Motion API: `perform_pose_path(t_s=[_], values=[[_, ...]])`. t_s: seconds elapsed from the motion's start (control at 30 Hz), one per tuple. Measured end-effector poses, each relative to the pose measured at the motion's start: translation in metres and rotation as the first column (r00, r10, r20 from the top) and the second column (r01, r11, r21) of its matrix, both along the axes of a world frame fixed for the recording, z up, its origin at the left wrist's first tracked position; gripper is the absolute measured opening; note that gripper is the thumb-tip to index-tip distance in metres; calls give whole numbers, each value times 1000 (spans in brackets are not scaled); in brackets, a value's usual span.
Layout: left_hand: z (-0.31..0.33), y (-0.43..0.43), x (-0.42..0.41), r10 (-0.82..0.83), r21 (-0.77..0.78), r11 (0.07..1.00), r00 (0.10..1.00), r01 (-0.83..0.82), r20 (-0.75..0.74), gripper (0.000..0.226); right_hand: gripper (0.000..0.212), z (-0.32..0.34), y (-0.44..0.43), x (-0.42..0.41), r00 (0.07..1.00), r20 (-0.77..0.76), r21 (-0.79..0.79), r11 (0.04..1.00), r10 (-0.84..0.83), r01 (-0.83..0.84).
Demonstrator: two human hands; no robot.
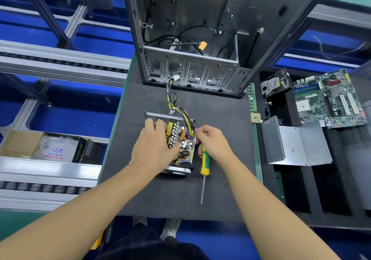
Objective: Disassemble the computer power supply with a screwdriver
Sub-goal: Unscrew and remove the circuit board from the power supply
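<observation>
The power supply [181, 145] lies on the dark mat with its cover off, so its circuit board with capacitors and a copper coil shows. Its bundle of yellow and black cables [174, 104] runs up toward the computer case. My left hand [154, 145] lies on the left side of the board, fingers curled over the components and the unit's edge. My right hand [213, 141] sits at the board's right edge with fingers curled at the wires there. A green and yellow screwdriver [204, 169] is under that hand, its shaft pointing toward me; whether the hand holds it is unclear.
An open grey computer case [192, 38] stands at the back of the mat [150, 195]. To the right lie the removed metal cover [295, 145], a motherboard [331, 101], a hard drive [275, 83] and a memory stick [252, 99]. Conveyor rails and a cardboard box [50, 147] are on the left.
</observation>
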State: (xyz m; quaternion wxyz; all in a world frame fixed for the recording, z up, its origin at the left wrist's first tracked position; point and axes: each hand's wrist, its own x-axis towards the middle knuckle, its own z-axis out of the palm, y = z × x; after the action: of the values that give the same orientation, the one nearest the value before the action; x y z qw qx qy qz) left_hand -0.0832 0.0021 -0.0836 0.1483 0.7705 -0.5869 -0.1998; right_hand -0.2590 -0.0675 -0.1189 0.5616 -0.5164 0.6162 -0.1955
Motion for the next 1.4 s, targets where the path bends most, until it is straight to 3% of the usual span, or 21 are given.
perform_pose_path(t_s=[0.07, 0.2, 0.33, 0.43, 0.57, 0.67, 0.8, 1.03, 1.3, 1.4], values=[[0, -4, -5, 5, 20, 1000, 1000, -5, -12, 46, 20, 1, -4, -7, 999, -32, 28, 999, 22, -21], [-3, -4, -15, 0, 59, 998, 999, -2, 33, 47, 18, 3, -11, -8, 961, -246, 55, 991, 129, -119], [-8, -4, -17, -13, 66, 998, 996, 7, 86, 49, 24, 9, -16, -7, 839, -458, -21, 940, 293, -340], [-10, -6, -16, -12, 64, 998, 998, 8, 62, 49, 24, 7, -14, -9, 762, -574, -100, 898, 300, -429], [-12, -6, -16, -5, 57, 998, 999, 2, 43, 49, 13, 3, -9, -11, 852, -487, -213, 919, 195, -332], [-13, -7, -15, -8, 51, 999, 999, 6, 42, 48, 9, 1, -8, -15, 862, -473, -252, 909, 183, -332], [-15, -7, -16, -9, 31, 999, 1000, 8, 28, 46, 16, 0, -7, -14, 831, -526, -277, 886, 183, -371], [-15, -5, -16, 6, 24, 1000, 1000, -6, 2, 46, 18, 1, -9, -13, 691, -686, -287, 788, 228, -545], [-13, -6, -16, 0, 45, 999, 1000, 0, 11, 46, 19, 0, -10, -9, 645, -711, -225, 778, 281, -586], [-13, -7, -17, -16, 55, 998, 999, 15, 30, 47, 7, 1, -12, -13, 638, -674, -149, 777, 373, -612]])
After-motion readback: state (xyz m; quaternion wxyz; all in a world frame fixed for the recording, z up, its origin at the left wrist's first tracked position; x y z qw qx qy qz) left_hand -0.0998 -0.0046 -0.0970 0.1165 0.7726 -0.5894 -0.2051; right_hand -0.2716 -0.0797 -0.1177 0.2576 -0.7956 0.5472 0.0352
